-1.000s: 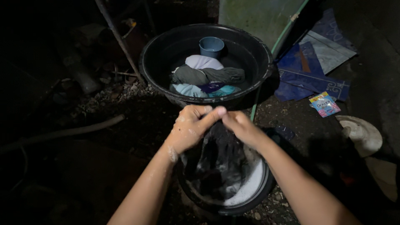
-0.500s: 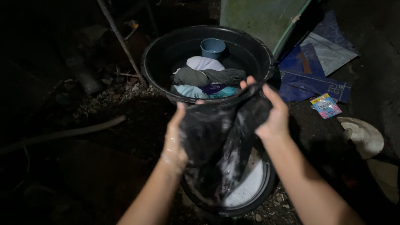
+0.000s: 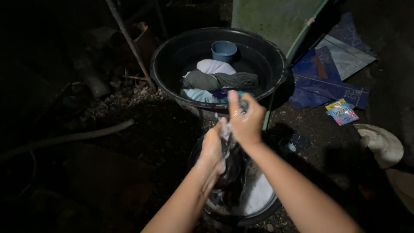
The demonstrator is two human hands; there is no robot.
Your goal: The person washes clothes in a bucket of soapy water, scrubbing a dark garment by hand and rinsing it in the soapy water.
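My left hand and my right hand both grip a wet dark cloth, bunched between them and streaked with suds. The right hand is higher, the left just below and to its left. The cloth hangs down into a small dark basin of soapy water under my forearms. Beyond the hands stands a large black tub holding several wrung, twisted garments and a small blue cup.
A small colourful sachet lies on the ground at right, near blue patterned sheets and a pale round object. A thin pole leans at left above a long pipe. A green board stands behind the tub.
The cloth was held spread wide between my hands half a second ago. Now my hands have come together and the cloth is bunched up between them, lower over the basin.
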